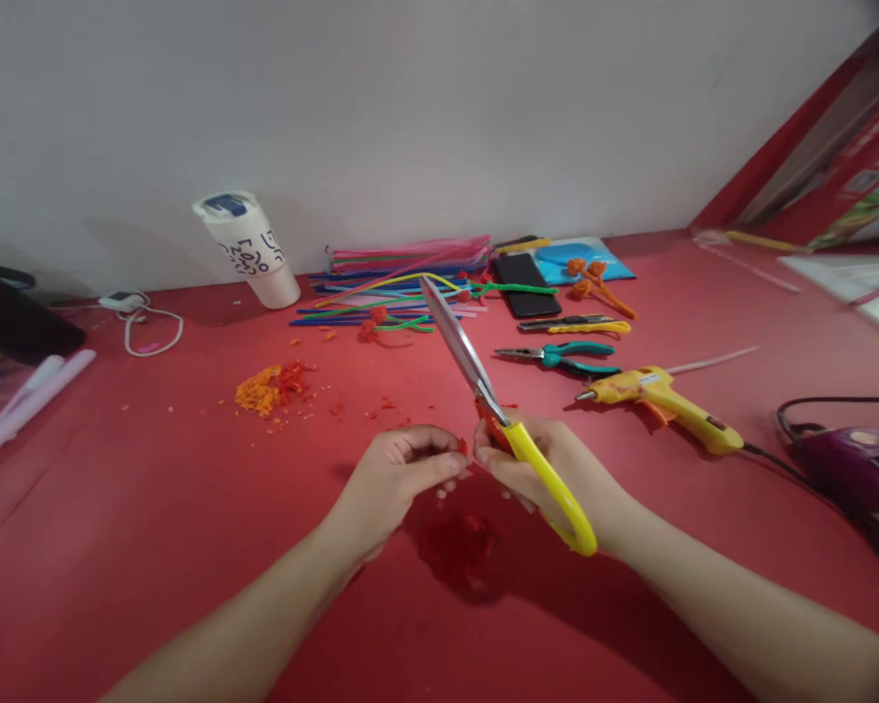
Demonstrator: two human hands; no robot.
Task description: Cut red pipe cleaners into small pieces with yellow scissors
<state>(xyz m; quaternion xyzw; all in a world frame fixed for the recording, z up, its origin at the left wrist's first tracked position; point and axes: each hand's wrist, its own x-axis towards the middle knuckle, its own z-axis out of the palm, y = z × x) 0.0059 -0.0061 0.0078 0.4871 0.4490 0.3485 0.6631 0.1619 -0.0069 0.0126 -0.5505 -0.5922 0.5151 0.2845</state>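
- Left hand (392,478) pinches red scrap (463,446)
- Right hand (567,454) holds scissors (492,402) pointing to eleven o'clock
- Red fluff (458,547) at scrap's six o'clock
- Glue gun (678,402) at right hand's two o'clock

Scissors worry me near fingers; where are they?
In the head view, the scissors are in the right hand, right of the left hand, blades toward the wall.

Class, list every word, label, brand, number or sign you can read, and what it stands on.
Nothing reads with certainty.
White tumbler: dark blue lettering, too distorted and blurred to quote.
Yellow glue gun: pale label, too small to read.
Red printed panel, far right: markings too blurred to read.
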